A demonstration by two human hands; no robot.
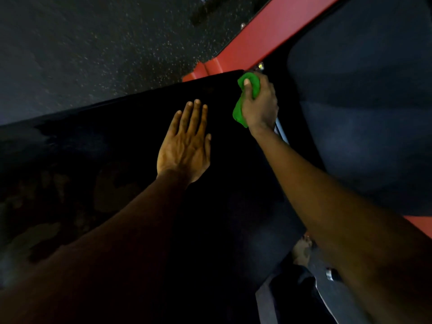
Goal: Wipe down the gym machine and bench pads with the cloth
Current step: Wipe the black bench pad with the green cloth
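- Gripping a crumpled green cloth (255, 85), the right hand (260, 106) curls its thumb and fingers round the soft wad. It sits at the far right corner of the near pad (117, 148), just below the red frame (268, 36).
- The left hand (184, 148) lies flat, palm down, on the same pad. Its fingers are straight and close together and hold nothing. It is left of the cloth and apart from it.
- Two pads show. The near one is black, broad and smooth, with dull blotchy patches on its near left part. The second pad (362, 101), at the right, is thick and dark with a rounded corner and a faint bluish sheen.
- One red frame beam of painted, flat-sided metal runs slantwise from the far right down to the near pad's corner, where it widens into a collar.
- One pale metal rod (281, 134) shows in the gap between the pads, beside the right wrist.
- The floor (93, 43), far left, is dark rubber flecked with pale specks.
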